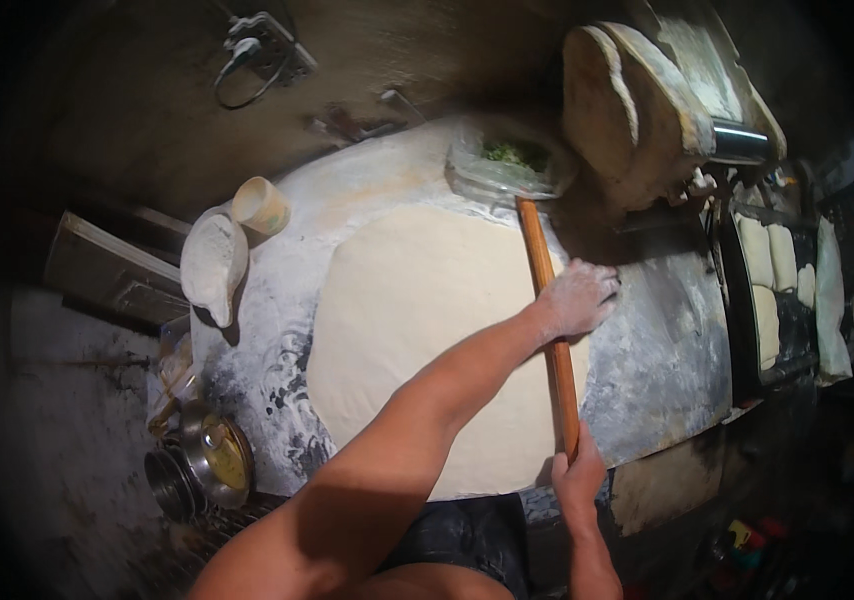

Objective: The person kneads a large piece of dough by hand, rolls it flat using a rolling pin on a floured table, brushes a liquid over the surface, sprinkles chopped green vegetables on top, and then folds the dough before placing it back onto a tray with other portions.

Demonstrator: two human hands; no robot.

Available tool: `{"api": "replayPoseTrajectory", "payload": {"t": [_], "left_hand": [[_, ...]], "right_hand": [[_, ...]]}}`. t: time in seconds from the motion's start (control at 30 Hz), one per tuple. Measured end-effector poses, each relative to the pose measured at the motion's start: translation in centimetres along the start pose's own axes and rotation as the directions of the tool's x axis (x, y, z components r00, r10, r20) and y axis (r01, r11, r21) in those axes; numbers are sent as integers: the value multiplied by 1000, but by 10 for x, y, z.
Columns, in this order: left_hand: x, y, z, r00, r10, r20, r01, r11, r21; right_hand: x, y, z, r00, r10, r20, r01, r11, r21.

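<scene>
A wide, thin sheet of pale dough lies on the floured worktop before me. Along its right edge runs a long wooden rolling pin, pointing away from my body. My right hand grips the pin's near end. Crossing over the dough, my left arm puts my left hand on top of the pin's middle. Flour coats that hand. Its fingers bend down on the pin's right side, near the dough's edge; what they hold is hidden. The pin's far end reaches a clear plastic bag with chopped greens.
At left stand a flour-filled scoop, a cup and a metal bowl with yellowish contents. A floured machine with a roller rises at back right. Dough pieces lie in a dark tray at right. A power strip hangs behind.
</scene>
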State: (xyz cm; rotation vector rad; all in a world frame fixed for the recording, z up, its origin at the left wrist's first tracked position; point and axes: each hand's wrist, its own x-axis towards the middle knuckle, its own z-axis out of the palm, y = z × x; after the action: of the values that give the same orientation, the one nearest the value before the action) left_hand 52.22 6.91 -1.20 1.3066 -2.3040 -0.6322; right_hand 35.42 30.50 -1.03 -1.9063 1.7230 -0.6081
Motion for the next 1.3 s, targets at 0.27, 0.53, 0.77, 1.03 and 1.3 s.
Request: {"api": "replayPoseTrajectory", "payload": {"t": [0.27, 0.53, 0.77, 1.03, 1.3], "left_hand": [[-173, -89, -92, 951, -307, -38, 294, 858, 421], [-295, -123, -157, 863, -502, -57, 466, 749, 471], [-321, -104, -103, 832, -530, -160, 508, 614, 604], [-377, -90, -86, 777, -555, -297, 609, 546, 574], [-448, -97, -90, 572, -642, -511, 790, 599, 131]], "right_hand": [[-32, -117, 79, 902, -176, 393, 176, 984, 36], [-66, -172, 128, 787, -323, 525, 328, 941, 87], [-83, -185, 158, 749, -421, 512, 408, 902, 145], [-113, -199, 169, 690, -501, 522, 468, 859, 206], [-122, -234, 174, 721, -3, 693, -162, 971, 173]]}}
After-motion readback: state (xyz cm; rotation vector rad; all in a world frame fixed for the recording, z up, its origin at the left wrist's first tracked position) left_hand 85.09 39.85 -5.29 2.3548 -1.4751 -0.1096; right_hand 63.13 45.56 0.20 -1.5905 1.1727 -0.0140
